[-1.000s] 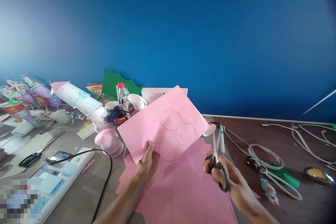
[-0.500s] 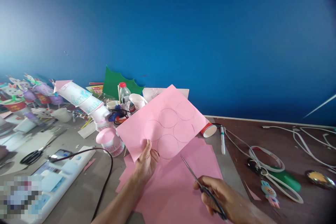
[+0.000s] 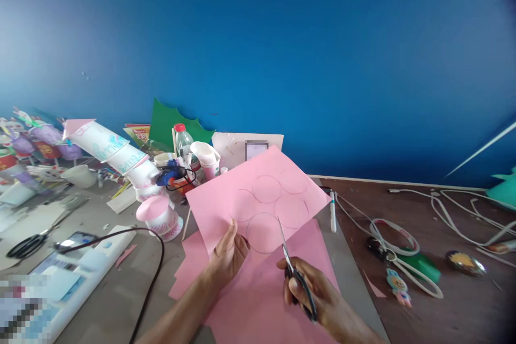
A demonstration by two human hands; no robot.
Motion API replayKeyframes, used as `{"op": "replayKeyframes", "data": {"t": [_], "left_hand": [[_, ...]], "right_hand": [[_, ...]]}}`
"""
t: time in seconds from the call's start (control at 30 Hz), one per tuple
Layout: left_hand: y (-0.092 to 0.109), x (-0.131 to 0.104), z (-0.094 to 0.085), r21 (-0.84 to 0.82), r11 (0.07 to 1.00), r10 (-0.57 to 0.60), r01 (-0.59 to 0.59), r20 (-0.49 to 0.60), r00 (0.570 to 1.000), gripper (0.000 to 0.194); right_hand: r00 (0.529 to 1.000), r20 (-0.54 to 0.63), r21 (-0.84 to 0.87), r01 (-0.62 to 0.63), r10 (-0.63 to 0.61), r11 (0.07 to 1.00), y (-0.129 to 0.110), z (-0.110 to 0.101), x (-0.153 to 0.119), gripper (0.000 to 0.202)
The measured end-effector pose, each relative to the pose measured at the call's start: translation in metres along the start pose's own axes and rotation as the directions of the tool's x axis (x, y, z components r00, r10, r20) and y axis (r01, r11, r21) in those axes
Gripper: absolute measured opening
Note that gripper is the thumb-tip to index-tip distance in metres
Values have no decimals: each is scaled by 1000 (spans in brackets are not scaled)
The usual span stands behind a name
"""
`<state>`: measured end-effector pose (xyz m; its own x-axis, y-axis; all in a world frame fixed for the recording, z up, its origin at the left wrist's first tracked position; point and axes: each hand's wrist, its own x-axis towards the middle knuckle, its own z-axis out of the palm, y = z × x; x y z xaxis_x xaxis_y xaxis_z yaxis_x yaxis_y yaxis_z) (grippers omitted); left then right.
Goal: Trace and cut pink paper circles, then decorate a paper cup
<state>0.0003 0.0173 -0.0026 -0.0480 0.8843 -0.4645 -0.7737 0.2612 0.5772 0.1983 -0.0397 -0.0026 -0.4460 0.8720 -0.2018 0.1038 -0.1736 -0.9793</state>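
My left hand (image 3: pixel 230 251) pinches the lower left edge of a pink paper sheet (image 3: pixel 217 193), thumb on top. Several overlapping or touching circles are drawn in pencil on this sheet, which is held tilted above the table. My right hand (image 3: pixel 318 290) is closed round the black handles of a pair of scissors (image 3: pixel 286 250). Their blades point up and away, over the sheet's lower edge beside the nearest circle; whether they have cut into it I cannot tell. More pink paper (image 3: pixel 274 301) lies flat underneath both hands.
Left stand a leaning stack of decorated paper cups (image 3: pixel 116 150), a red-capped bottle (image 3: pixel 182 140) and a second pair of scissors (image 3: pixel 26 245). A black cable (image 3: pixel 155 279) curves across the grey table. Right lie a white marker (image 3: pixel 332 212), white cords and a keychain figure (image 3: pixel 398 286).
My right hand has moved up and left, bringing the scissors to the sheet's lower edge. The sheet has tilted slightly in my left hand, and the view has shifted right.
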Motion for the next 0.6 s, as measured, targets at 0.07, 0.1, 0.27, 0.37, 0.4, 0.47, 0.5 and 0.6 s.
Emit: {"op": "replayKeyframes", "data": {"t": [0.07,0.1,0.27,0.37,0.4,0.47,0.5,0.6], "left_hand": [[-3,0,0,0,1000,-3,3,8,1000,47],[-5,1,-1,5,1000,-1,1,10,1000,45],[-10,3,-10,118,991,-66,56,86,994,37],[-11,-3,-9,185,981,-83,60,117,990,39],[-11,-6,-8,215,974,-96,66,132,987,36],[-11,-11,-4,324,941,-167,96,200,965,33],[-11,-13,-2,388,916,-204,100,237,950,34],[-11,-15,1,511,857,-243,71,279,929,40]], "right_hand": [[1000,-26,7,-8,8,1000,2,1,1,67],[999,-46,10,-13,14,1000,3,2,1,66],[995,-94,6,-17,18,1000,5,3,3,65],[998,-67,6,-11,11,1000,3,3,3,63],[998,-62,4,-6,7,1000,3,3,3,62],[998,-60,3,-3,3,1000,3,3,3,61],[998,-64,6,-7,8,1000,3,3,3,61],[996,-69,28,-46,48,999,5,4,3,63]]}}
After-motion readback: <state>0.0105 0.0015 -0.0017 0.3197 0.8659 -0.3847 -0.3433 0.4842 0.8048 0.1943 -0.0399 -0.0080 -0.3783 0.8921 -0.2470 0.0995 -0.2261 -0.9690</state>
